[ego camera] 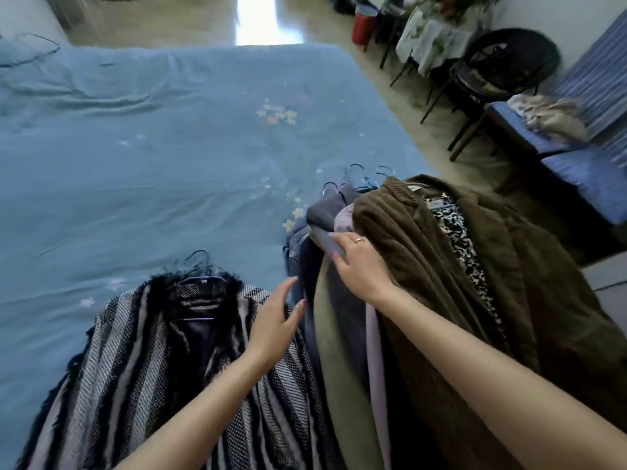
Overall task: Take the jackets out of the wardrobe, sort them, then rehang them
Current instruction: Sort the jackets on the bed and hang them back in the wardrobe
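Note:
A black-and-white striped jacket (142, 361) with a fuzzy black collar lies on its hanger at the near edge of the blue bed (152, 157). To its right is a pile of jackets on hangers: a brown ribbed one (441, 266) on top, with grey (325, 212), lilac and olive ones beside it. My left hand (274, 323) hovers with straight fingers between the striped jacket and the pile. My right hand (359, 262), with a ring on it, rests on the pile, its fingers on the grey and lilac fabric. The hanger hooks (356, 179) stick out at the pile's far end.
A dark chair (502, 72) and a table with a leafy cloth (437, 32) stand at the back right. A blue striped bench (583, 154) holding folded cloth is at the right. A red bin (363, 25) stands on the floor beyond the bed.

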